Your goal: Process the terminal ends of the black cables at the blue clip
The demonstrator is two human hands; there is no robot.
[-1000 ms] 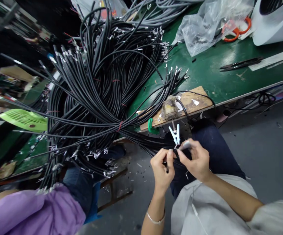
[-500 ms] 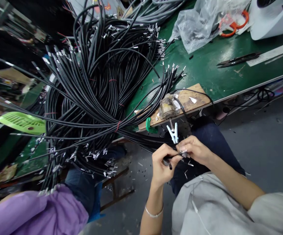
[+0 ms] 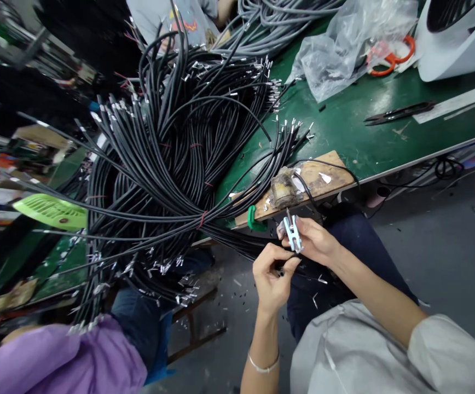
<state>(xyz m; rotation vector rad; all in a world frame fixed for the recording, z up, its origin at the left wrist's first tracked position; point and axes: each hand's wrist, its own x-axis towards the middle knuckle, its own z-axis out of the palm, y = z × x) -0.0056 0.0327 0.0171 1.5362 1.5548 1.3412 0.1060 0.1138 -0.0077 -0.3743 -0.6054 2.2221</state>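
My left hand [image 3: 273, 273] is closed on a black cable, thumb and forefinger pinching it near its stripped end. My right hand [image 3: 313, 241] is wrapped round a light blue clothespin [image 3: 292, 234], squeezing its legs. The clothespin is fixed to the thin shaft of a small motor [image 3: 283, 189], mounted on a wooden board [image 3: 331, 164] at the table's edge. The cable's end meets the clothespin's near side; the exact contact is hidden by fingers. A large heap of black cables [image 3: 172, 164] with silvery ends lies to the left, tied in bundles with red ties.
A green clamp [image 3: 256, 219] grips the board's edge. On the green table [image 3: 377, 139] lie thread snips [image 3: 401, 112], orange-handled scissors [image 3: 391, 60] and a plastic bag [image 3: 323, 60]. A lime-green fan-like object [image 3: 51, 210] is at the left. A person in a purple top [image 3: 69, 361] sits beside me.
My right hand has moved up from the cable end to the clothespin and squeezed it. The left hand still holds the cable, its end now against the clothespin. The view has shifted slightly.
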